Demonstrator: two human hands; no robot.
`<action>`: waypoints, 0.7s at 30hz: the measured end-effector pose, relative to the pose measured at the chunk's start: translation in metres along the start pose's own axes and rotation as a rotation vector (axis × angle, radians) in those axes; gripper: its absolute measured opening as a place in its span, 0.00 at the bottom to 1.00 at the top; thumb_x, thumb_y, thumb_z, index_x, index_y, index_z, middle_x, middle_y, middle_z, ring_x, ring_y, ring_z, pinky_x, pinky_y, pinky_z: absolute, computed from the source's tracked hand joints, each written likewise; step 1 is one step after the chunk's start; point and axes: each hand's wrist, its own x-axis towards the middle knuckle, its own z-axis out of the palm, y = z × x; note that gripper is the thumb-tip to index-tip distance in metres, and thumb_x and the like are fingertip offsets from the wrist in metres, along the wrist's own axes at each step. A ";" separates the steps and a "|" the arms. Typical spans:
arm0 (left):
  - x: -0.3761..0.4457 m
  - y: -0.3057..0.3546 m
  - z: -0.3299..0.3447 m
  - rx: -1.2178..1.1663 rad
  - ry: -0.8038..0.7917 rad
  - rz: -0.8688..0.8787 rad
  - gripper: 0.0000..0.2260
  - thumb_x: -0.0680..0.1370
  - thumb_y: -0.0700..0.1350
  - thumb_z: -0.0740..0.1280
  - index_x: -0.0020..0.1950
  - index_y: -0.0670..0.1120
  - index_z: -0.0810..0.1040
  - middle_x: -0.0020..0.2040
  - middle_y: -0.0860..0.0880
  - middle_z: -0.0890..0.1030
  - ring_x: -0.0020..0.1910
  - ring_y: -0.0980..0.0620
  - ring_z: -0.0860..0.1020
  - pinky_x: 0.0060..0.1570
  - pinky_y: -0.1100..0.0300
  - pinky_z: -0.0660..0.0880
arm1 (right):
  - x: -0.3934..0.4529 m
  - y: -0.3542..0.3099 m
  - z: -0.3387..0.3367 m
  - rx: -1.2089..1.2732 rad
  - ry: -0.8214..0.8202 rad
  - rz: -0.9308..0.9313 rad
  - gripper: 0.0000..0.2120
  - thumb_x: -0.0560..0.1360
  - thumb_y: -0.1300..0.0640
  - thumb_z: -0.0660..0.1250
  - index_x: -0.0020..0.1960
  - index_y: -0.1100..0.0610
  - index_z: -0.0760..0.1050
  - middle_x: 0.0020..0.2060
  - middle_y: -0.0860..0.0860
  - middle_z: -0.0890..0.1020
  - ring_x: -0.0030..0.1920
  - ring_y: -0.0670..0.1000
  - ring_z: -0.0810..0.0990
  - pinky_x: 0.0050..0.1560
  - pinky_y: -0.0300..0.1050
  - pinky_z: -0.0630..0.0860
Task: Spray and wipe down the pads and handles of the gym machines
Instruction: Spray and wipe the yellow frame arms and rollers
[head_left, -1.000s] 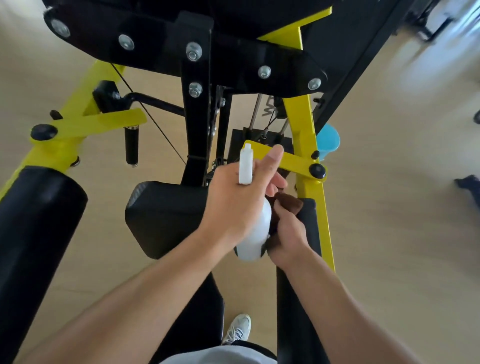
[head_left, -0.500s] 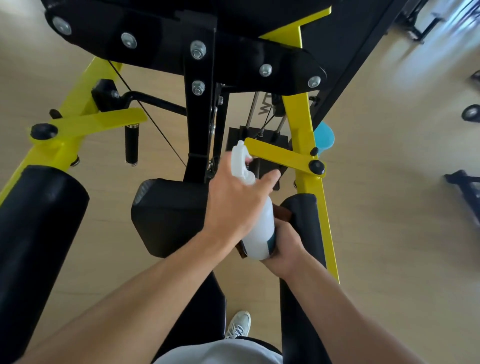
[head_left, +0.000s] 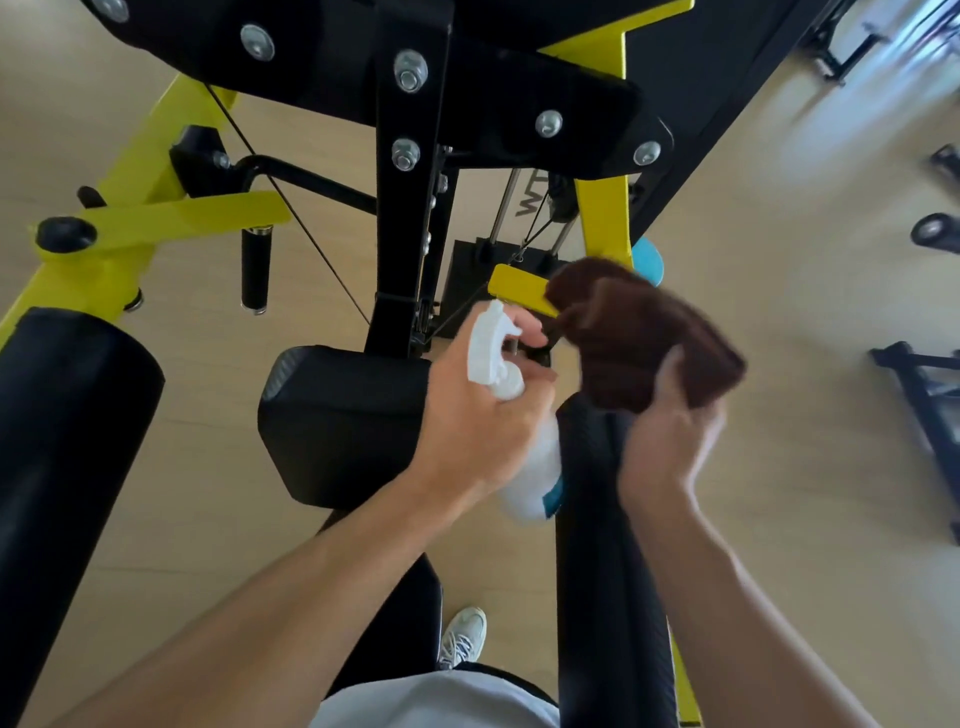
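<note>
My left hand (head_left: 475, 415) grips a white spray bottle (head_left: 527, 480), its trigger head (head_left: 491, 345) pointing up and to the right. My right hand (head_left: 667, 436) holds a dark brown cloth (head_left: 644, 332) raised just above the top end of the right black arm pad (head_left: 605, 571). The cloth is blurred. A black seat pad (head_left: 337, 421) sits in the middle, left of my left hand. A large black roller pad (head_left: 62, 441) lies at the far left. A short black handle (head_left: 254, 275) hangs under the left yellow arm.
The machine's yellow frame (head_left: 602, 223) and black bolted plate (head_left: 415, 78) fill the top. A weight stack (head_left: 470, 275) and cable sit behind the seat. A blue object (head_left: 649, 265) shows behind the frame. Other equipment (head_left: 919, 384) stands at the right on the wooden floor. My shoe (head_left: 462, 636) is below.
My right hand has lifted the brown cloth up off the right arm pad and opened it out. My left hand has turned the spray bottle toward the cloth.
</note>
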 end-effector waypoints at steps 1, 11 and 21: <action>-0.002 -0.010 0.005 0.035 -0.021 -0.064 0.13 0.71 0.36 0.68 0.53 0.49 0.77 0.47 0.47 0.83 0.45 0.50 0.84 0.46 0.60 0.80 | 0.011 -0.010 0.000 -0.053 0.071 -0.102 0.10 0.81 0.52 0.68 0.62 0.51 0.80 0.51 0.44 0.86 0.52 0.41 0.84 0.52 0.41 0.80; -0.013 -0.116 0.051 0.260 -0.005 -0.586 0.07 0.76 0.33 0.67 0.51 0.42 0.77 0.42 0.49 0.77 0.38 0.55 0.75 0.32 0.72 0.69 | 0.035 0.019 0.003 -0.427 -0.128 -0.128 0.10 0.84 0.57 0.62 0.60 0.46 0.78 0.54 0.45 0.83 0.49 0.35 0.81 0.52 0.38 0.81; 0.004 -0.124 0.056 0.222 0.084 -0.615 0.06 0.77 0.33 0.67 0.46 0.44 0.78 0.41 0.49 0.77 0.36 0.57 0.74 0.34 0.69 0.68 | 0.037 0.025 0.001 -0.405 -0.094 -0.120 0.11 0.84 0.57 0.61 0.62 0.49 0.78 0.51 0.43 0.83 0.46 0.33 0.80 0.43 0.24 0.72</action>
